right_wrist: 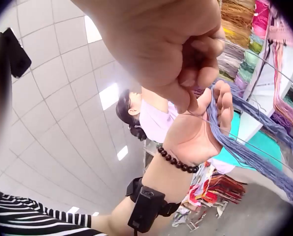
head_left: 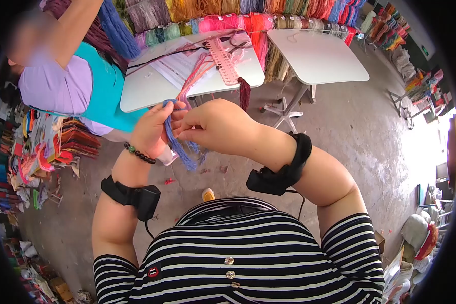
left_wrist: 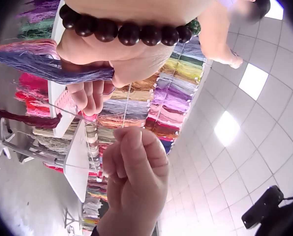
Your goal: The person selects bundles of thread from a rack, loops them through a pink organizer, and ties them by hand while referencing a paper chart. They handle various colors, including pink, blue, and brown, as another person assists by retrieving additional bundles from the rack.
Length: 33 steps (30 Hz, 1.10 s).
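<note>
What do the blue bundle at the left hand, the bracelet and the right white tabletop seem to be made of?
Blue bundle: yarn or thread, matte, fibre unclear; fine strands show.
Bracelet: glossy dark beads, perhaps polished wood or stone; highlights show.
White tabletop: probably smooth laminate, given its even surface.

hands (head_left: 152, 129) and thread (head_left: 180, 148) before left table (head_left: 137, 96); second table (head_left: 320, 54) right.

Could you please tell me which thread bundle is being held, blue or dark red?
The blue bundle, in the left hand; the dark red bundle hangs at the table's edge, untouched.
</note>
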### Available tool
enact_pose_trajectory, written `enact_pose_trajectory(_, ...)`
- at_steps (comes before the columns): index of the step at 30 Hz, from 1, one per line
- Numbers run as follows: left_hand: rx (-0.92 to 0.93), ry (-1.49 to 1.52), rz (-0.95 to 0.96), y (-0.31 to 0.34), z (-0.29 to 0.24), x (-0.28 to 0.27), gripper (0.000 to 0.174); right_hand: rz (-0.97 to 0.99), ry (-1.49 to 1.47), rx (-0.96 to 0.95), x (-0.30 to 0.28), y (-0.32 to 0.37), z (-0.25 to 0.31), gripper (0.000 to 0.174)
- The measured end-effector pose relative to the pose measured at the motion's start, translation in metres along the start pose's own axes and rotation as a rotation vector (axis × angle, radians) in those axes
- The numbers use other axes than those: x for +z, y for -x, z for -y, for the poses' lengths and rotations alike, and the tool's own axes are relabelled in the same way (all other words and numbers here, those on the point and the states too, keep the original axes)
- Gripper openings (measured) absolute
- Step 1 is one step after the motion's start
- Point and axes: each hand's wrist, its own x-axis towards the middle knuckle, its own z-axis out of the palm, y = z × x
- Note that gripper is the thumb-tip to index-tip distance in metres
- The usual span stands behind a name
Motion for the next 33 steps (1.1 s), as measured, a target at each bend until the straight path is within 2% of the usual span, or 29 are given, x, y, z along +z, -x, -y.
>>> enact_pose_trajectory(2,-0.024,0.008,0.028,0.002,0.001,0.013,0.027,-0.020,-0.048,0.001,0.004,-0.002,-0.006,0.016)
enact_pose_trajectory(5,-0.149,-0.053,-0.016,0.018,-0.001,0.031,0.029,-0.171,-0.067,0.146,-0.001,0.000,-0.015,0.017)
enact_pose_trajectory(6,-0.145,-0.091,0.034,0.020,0.001,0.027,0.030,-0.215,0.015,0.156,-0.003,0.001,-0.030,0.018)
enact_pose_trajectory(8,-0.136,-0.172,0.140,0.020,0.004,0.016,0.032,-0.221,-0.020,0.375,-0.011,0.009,-0.046,0.018)
enact_pose_trajectory(11,-0.210,-0.119,0.211,0.028,-0.002,0.021,0.037,-0.004,0.165,0.437,-0.013,0.025,-0.063,0.026)
enact_pose_trajectory(14,-0.295,-0.082,0.222,0.036,-0.006,0.031,0.042,-0.046,-0.627,0.264,0.010,0.027,-0.063,0.042)
enact_pose_trajectory(15,-0.323,-0.066,0.230,0.037,-0.008,0.035,0.043,0.022,-0.880,0.231,0.016,0.028,-0.058,0.056)
enact_pose_trajectory(16,-0.351,-0.051,0.239,0.039,-0.010,0.039,0.044,0.078,-0.984,0.242,0.022,0.032,-0.048,0.054)
enact_pose_trajectory(17,-0.314,-0.034,0.247,0.043,-0.013,0.044,0.038,0.255,-0.994,0.258,0.021,0.034,-0.045,0.047)
enact_pose_trajectory(18,-0.322,-0.161,0.255,0.043,-0.016,0.040,0.035,0.435,-1.000,0.272,0.020,0.034,-0.043,0.041)
enact_pose_trajectory(21,-0.358,-0.485,0.252,0.050,-0.026,0.029,0.020,0.422,-0.902,0.372,0.007,0.045,-0.044,0.032)
enact_pose_trajectory(24,-0.325,-0.621,0.244,0.057,-0.029,0.017,0.023,0.484,-0.907,0.379,-0.006,0.069,-0.068,0.027)
enact_pose_trajectory(27,-0.185,-0.432,-0.105,0.070,-0.059,-0.014,0.019,0.329,-1.084,0.562,-0.015,0.123,-0.124,0.026)
enact_pose_trajectory(28,-0.141,-0.370,-0.163,0.076,-0.071,-0.028,0.019,0.298,-1.153,0.589,-0.020,0.144,-0.141,0.026)
enact_pose_trajectory(31,-0.068,-0.309,-0.292,0.088,-0.088,-0.069,0.018,0.124,-1.110,0.761,-0.030,0.197,-0.152,0.025)
enact_pose_trajectory(33,-0.083,-0.300,-0.317,0.089,-0.095,-0.072,0.018,0.108,-1.117,0.766,-0.020,0.219,-0.163,0.024)
